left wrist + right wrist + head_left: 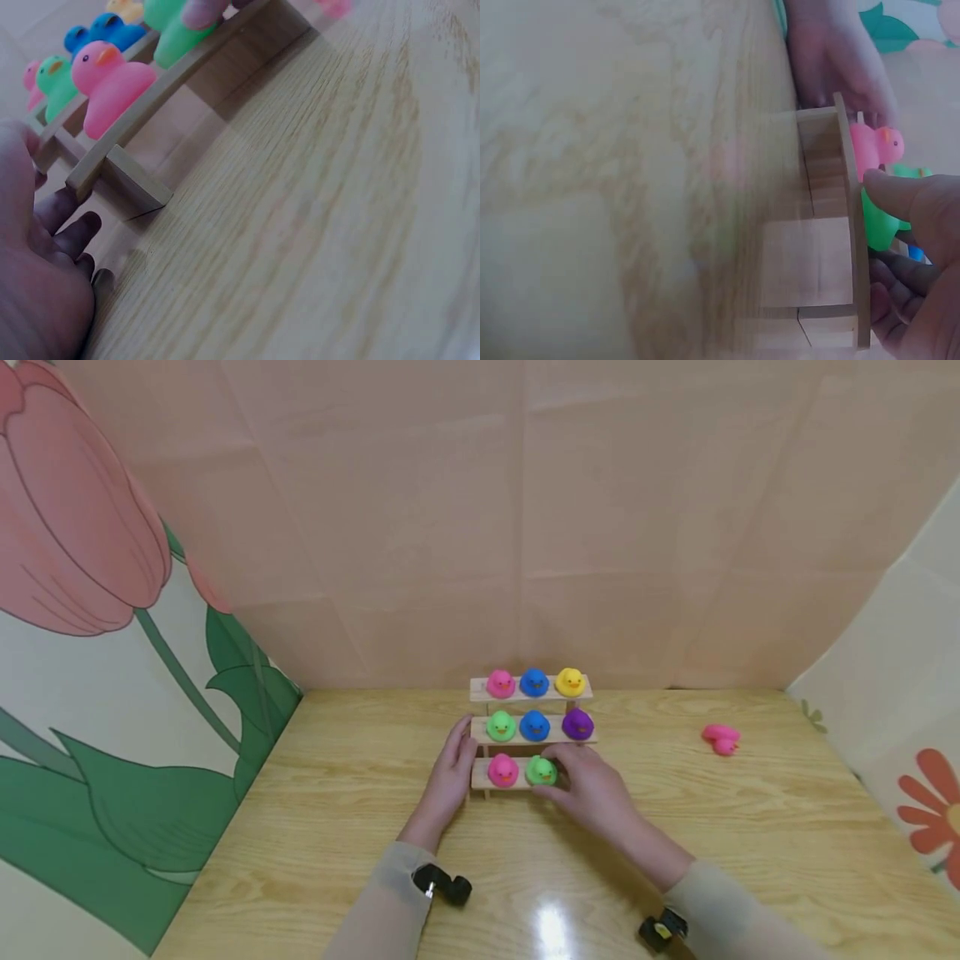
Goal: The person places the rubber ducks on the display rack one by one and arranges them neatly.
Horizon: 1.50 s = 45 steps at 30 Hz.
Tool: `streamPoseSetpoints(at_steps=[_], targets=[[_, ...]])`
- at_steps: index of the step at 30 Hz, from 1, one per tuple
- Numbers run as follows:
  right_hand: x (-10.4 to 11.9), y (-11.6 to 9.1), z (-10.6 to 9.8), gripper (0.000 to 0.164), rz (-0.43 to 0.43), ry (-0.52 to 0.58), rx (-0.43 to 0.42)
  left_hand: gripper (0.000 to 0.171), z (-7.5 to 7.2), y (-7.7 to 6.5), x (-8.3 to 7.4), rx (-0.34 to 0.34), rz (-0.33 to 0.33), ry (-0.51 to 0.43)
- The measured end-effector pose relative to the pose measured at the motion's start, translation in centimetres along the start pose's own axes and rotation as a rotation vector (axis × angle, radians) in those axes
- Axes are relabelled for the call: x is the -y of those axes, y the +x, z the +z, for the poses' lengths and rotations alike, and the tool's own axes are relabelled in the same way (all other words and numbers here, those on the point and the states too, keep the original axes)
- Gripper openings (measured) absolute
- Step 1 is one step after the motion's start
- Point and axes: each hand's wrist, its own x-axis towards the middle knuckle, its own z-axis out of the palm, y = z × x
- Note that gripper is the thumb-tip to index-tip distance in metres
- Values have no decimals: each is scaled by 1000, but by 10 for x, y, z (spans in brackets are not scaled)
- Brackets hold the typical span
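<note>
A three-step wooden rack stands on the table with rubber ducks on its steps. On the lowest step my right hand pinches a green rubber duck between thumb and fingers. Left of it sits a pink rubber duck, seen close in the left wrist view as well. My left hand rests along the rack's left end, its fingertips at the ends of the steps. Green, blue and purple ducks line the middle step; pink, blue and yellow ducks line the top one.
Off to the right, a pink rubber duck lies tipped over on the wooden table. Behind the rack rises a plain pinkish backdrop. Flower-printed panels flank the table on both sides.
</note>
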Motion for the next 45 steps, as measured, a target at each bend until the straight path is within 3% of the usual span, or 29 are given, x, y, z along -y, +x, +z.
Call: streamPoseSetpoints(at_steps=[13,32,45], targets=[[-1,-1,2,51,-21,-17,-17,57,0,-1,-1,2,14,-10],[-3,-3,4,50,-27,-22,-53,56,0,0,1,7,21,-13],[-12,-16,-20,52,-22,84,-47,56,1,1,2,7,14,-22]])
